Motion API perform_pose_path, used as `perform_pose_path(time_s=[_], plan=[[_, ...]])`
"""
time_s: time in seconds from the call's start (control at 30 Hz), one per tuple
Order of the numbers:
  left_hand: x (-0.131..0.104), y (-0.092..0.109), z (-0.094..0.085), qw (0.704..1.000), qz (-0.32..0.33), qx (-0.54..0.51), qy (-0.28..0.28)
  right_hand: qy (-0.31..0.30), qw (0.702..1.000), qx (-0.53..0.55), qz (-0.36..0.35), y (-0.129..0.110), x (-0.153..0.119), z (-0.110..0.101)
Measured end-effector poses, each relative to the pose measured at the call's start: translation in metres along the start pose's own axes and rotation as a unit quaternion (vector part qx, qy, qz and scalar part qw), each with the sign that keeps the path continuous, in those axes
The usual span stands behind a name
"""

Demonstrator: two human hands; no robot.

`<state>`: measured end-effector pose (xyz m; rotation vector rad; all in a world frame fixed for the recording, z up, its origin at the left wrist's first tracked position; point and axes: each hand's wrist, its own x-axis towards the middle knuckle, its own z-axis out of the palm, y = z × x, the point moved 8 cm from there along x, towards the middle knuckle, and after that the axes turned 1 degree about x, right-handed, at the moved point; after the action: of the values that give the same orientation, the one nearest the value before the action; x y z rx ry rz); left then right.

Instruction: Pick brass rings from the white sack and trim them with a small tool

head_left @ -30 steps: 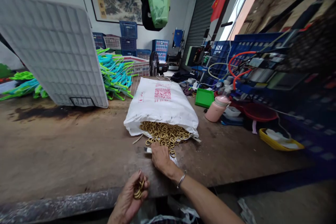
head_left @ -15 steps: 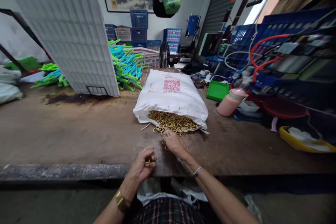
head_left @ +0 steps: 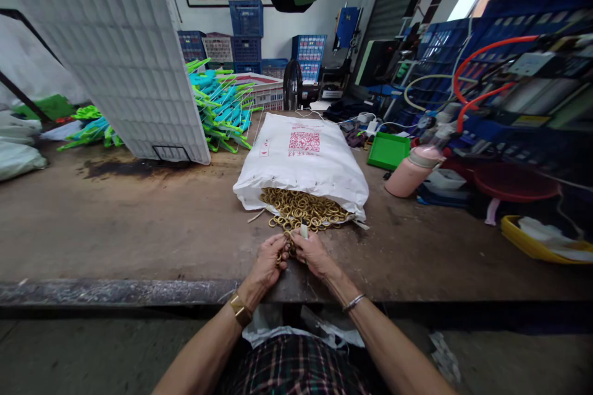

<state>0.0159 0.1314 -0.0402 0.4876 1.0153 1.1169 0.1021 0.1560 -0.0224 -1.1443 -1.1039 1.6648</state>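
Note:
A white sack [head_left: 301,163] with red print lies on the workbench, its open mouth facing me. Brass-coloured rings [head_left: 303,205] fill the mouth and spill out onto the bench. My left hand [head_left: 266,265] is closed around several of these rings, just in front of the spill. Close beside it, fingertips nearly meeting, my right hand [head_left: 315,254] is closed on a small pale flat tool [head_left: 304,231] with a dark tip, whose kind I cannot tell. A ring or two show between the hands; which fingers hold them is unclear.
A grey ribbed panel [head_left: 120,68] stands tilted at the left, with green and blue plastic pieces [head_left: 220,108] behind it. On the right are a green tray [head_left: 388,151], a pink bottle [head_left: 412,173] and a yellow basket [head_left: 532,250]. The bench's front edge [head_left: 115,293] runs before me.
My left hand has moved up and right to meet my right hand, its rings still in it. My right hand has shifted slightly, and the camera view has tilted down a little.

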Motion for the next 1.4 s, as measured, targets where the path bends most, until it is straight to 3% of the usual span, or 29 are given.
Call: perform_pose_path(time_s=[0.17,0.33,0.43,0.5,0.63,0.77,1.17,1.4], plan=[[-0.003,0.016,-0.007,0.991,0.082,0.099,0.038,0.061,0.983,-0.152,-0.079,-0.013,0.005,-0.014],[-0.015,0.044,0.006,0.938,0.222,0.265,0.035,0.057,0.955,-0.255,-0.139,-0.030,-0.001,-0.006],[-0.022,0.050,0.011,0.921,0.254,0.295,0.025,0.053,0.956,-0.253,-0.141,-0.030,-0.003,-0.002],[-0.023,0.045,0.010,0.933,0.219,0.285,0.011,0.048,0.966,-0.224,-0.123,-0.025,-0.002,-0.002],[-0.026,0.025,0.007,0.971,0.088,0.217,-0.035,0.027,0.987,-0.141,-0.073,-0.010,-0.003,-0.001],[-0.030,0.016,0.005,0.989,0.029,0.132,-0.055,0.013,0.993,-0.112,-0.030,-0.006,-0.010,0.003],[-0.044,0.011,0.010,0.994,-0.030,0.047,-0.098,-0.016,0.997,-0.070,-0.032,-0.013,-0.022,0.008],[-0.046,0.013,0.005,0.996,0.000,0.078,-0.053,0.015,0.958,-0.249,-0.141,-0.037,-0.035,0.010]])
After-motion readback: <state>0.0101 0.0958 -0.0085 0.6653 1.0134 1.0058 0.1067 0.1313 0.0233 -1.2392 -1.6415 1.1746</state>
